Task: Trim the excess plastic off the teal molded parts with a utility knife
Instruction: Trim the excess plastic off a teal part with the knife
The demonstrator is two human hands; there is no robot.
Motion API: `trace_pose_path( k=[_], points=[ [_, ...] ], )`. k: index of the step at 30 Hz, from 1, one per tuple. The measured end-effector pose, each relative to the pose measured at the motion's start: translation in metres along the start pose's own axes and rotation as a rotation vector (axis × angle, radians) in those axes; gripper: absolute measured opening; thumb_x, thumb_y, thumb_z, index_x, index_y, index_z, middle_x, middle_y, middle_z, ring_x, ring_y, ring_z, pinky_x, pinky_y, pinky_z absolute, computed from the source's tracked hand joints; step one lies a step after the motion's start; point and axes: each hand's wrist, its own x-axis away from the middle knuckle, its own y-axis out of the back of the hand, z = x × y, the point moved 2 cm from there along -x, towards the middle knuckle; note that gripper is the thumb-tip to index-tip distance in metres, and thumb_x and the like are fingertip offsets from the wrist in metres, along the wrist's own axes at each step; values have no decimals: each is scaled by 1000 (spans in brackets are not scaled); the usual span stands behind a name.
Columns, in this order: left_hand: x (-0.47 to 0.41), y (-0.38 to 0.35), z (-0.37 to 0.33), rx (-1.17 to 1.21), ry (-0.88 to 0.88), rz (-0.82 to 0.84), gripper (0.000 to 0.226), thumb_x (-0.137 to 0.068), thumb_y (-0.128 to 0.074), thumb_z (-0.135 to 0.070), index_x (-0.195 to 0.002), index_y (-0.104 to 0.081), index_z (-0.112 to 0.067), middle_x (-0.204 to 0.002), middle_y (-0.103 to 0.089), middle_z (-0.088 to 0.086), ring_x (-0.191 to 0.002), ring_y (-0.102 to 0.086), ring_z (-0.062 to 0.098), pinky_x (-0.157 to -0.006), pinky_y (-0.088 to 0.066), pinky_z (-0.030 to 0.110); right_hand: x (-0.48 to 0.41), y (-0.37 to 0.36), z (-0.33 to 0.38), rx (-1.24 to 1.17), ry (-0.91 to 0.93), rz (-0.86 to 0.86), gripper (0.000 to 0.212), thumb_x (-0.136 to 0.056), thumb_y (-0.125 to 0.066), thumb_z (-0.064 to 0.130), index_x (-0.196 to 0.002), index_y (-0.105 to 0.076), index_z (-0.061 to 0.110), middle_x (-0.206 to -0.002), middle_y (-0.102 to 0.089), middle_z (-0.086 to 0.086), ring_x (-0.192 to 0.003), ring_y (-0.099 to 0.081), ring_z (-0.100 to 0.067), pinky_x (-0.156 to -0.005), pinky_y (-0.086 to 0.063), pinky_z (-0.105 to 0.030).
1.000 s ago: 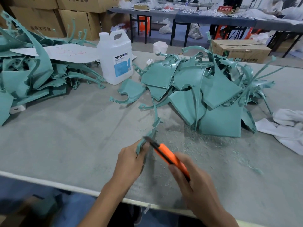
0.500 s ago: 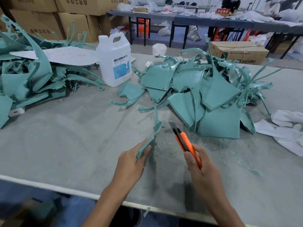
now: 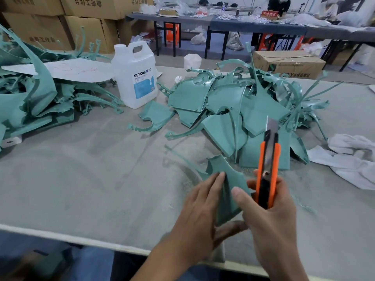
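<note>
My left hand (image 3: 199, 207) grips a flat teal molded part (image 3: 227, 179) just above the table near the front edge, its broad face turned toward me. A thin curved strip of the part trails off to the left. My right hand (image 3: 269, 211) holds an orange utility knife (image 3: 267, 171) upright beside the part, blade out and pointing away from me; its thumb rests against the part. A big pile of teal parts (image 3: 239, 112) lies behind the hands. Another teal pile (image 3: 34, 98) fills the left side.
A white DEXCON jug (image 3: 137, 76) stands between the piles, by a white card sheet (image 3: 67, 69). White rags (image 3: 349, 159) lie at the right. Teal shavings dust the grey table (image 3: 81, 175). Cardboard boxes (image 3: 288, 63) and other worktables stand behind.
The part has turned in my left hand from edge-on to face-on and shifted right. The knife has swung from slanting left to upright, close beside the part.
</note>
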Motion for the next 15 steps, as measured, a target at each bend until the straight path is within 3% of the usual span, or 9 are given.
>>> trace_pose_path(
  k=[2,5,7,9,12,15],
  points=[
    [-2,13,-5,-43,-37,-98,96,-84,-60,-68,-157,-13,-29,-158,-25,-5,-144,-15,5,-120,-10,21,-9,12,4,11,4,14,40,-67,-88,32,-96,-63,41,-79,-64,2,-58,-55,-12,-53,-48,-29],
    [-15,34,-11,-218,-98,-202,92,-78,-77,-49,-151,-30,-19,-149,-37,5,-138,-31,21,-114,-20,34,-15,13,3,-52,-29,150,41,-63,-93,31,-92,-64,34,-75,-62,1,-54,-51,-12,-50,-45,-22],
    [-26,45,-10,-304,-122,-101,68,-83,-72,-46,-142,-48,-22,-137,-54,-2,-128,-46,20,-107,-28,36,-13,7,1,-130,-57,241,35,-64,-85,34,-91,-64,32,-77,-63,0,-52,-49,-14,-46,-43,-23],
    [-32,52,-5,-316,-151,24,31,-91,-58,-40,-119,-63,-25,-115,-67,-10,-109,-57,17,-98,-34,35,-12,5,0,-194,-70,259,28,-69,-79,38,-93,-66,30,-81,-66,-3,-50,-46,-16,-44,-42,-24],
    [-39,68,5,-285,-144,7,8,-95,-57,-30,-97,-61,-23,-85,-59,-17,-85,-51,18,-80,-33,34,-16,13,-5,-173,-119,195,28,-79,-70,48,-99,-70,28,-82,-60,1,-52,-48,-14,-48,-44,-23],
    [-48,88,23,-257,-70,-36,10,-95,-58,-34,-91,-56,-25,-72,-46,-20,-75,-43,13,-69,-30,33,-18,27,-20,-37,-159,186,30,-81,-63,52,-99,-71,30,-75,-54,5,-54,-50,-13,-44,-44,-25]
  ],
)
